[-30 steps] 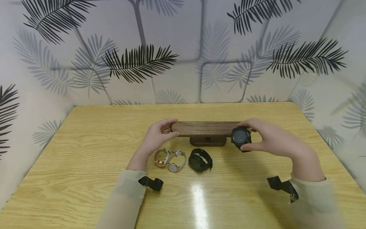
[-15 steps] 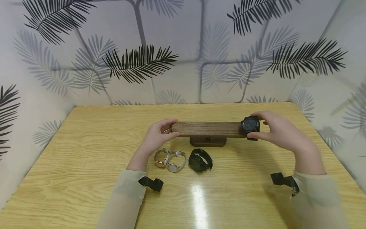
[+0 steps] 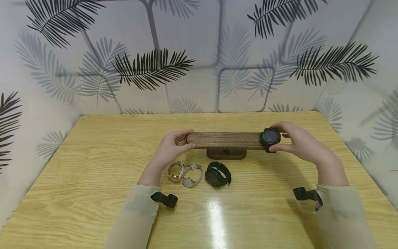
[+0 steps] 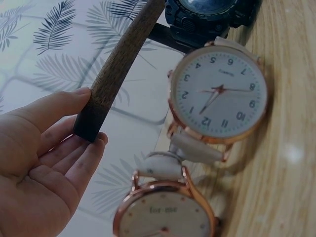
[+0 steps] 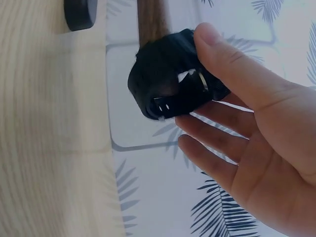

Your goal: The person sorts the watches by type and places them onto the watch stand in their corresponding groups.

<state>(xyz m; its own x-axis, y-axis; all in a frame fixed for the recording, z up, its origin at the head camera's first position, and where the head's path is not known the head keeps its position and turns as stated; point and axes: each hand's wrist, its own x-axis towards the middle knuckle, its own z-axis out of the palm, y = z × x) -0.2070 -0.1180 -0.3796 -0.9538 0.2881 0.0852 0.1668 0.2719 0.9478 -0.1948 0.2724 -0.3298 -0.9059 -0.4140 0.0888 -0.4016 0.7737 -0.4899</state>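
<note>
My left hand (image 3: pixel 168 148) grips the left end of a dark wooden watch stand's bar (image 3: pixel 225 140), thumb on the near side and fingers behind. Under the bar sits the stand's base (image 3: pixel 226 154). At the bar's right end my right hand (image 3: pixel 301 145) pinches a black digital watch (image 3: pixel 269 136) between thumb and fingers, its face toward me. In the right wrist view the watch's closed band (image 5: pixel 163 69) forms a loop at the bar's end; how far the bar reaches into it I cannot tell.
Before the stand lie two light-strapped watches with rose-gold cases, one at the left (image 3: pixel 174 178) and one beside it (image 3: pixel 188 182). A second black watch (image 3: pixel 214 176) lies right of them. The wooden table (image 3: pixel 102 180) ends at a leaf-patterned backdrop (image 3: pixel 199 93).
My right hand has carried the black watch rightward and up from the bar's front to its right end, then slightly back left. The left hand and the stand have stayed put.
</note>
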